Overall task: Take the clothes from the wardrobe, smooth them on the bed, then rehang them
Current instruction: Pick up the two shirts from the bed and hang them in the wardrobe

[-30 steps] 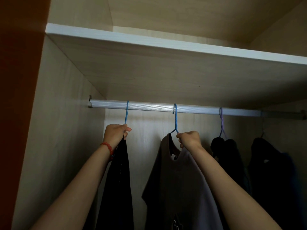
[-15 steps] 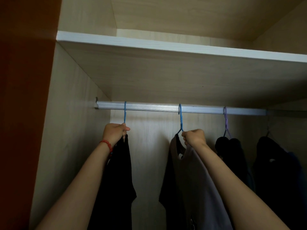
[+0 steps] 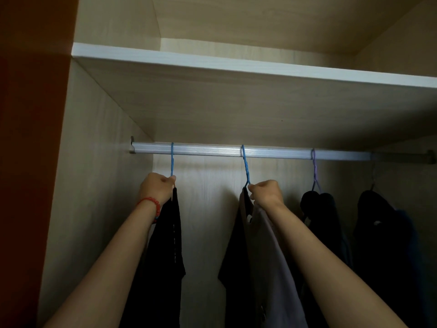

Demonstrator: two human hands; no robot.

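Wardrobe rail (image 3: 212,151): each hand grips a blue hanger; garment print seemingly unreadable.

A rail (image 3: 236,152) runs across the middle of the frame, under a shelf (image 3: 236,67). Four hangers hang from it: leftmost hanger (image 3: 172,159) over one garment (image 3: 165,245), the next hanger (image 3: 245,164) right of it over a shirt (image 3: 267,268). Two more garments (image 3: 326,221) hang toward the right edge.

Black garment (image 3: 165,245) and seemingly grey shirt (image 3: 272,256) hang on rail (image 3: 212,151).
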